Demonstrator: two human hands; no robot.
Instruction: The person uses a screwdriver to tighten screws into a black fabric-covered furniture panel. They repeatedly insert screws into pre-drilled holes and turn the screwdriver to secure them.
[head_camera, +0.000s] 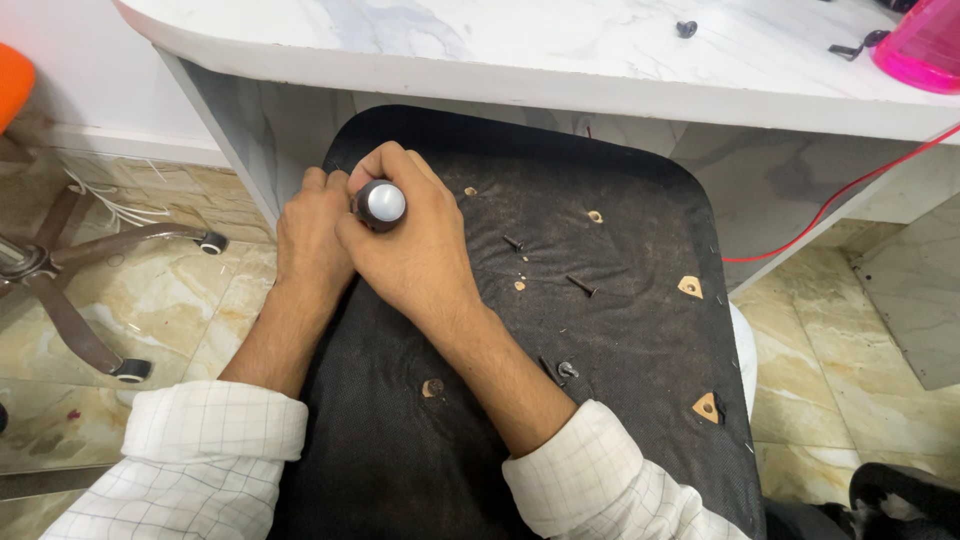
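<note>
We close our right hand (405, 255) around the screwdriver handle (380, 205); beside it our left hand (312, 235) curls against the black seat underside (600, 400); loose screws (580, 286) lie off to the right.

Black fabric-covered seat underside (620, 420), loose dark screws (581, 286) lying on it, marble-patterned desk (480, 50) behind

Single view, head-worn camera: we look steeply down and forward from above our own forearms, close to the work. Centre frame: black fabric-covered underside of a chair seat (600, 330), near enough to fill most of the picture. Top edge: white marble-patterned table (480, 45), facing us. Left margin: beige glossy tiled floor (170, 300). No second view shares the scene.
</note>
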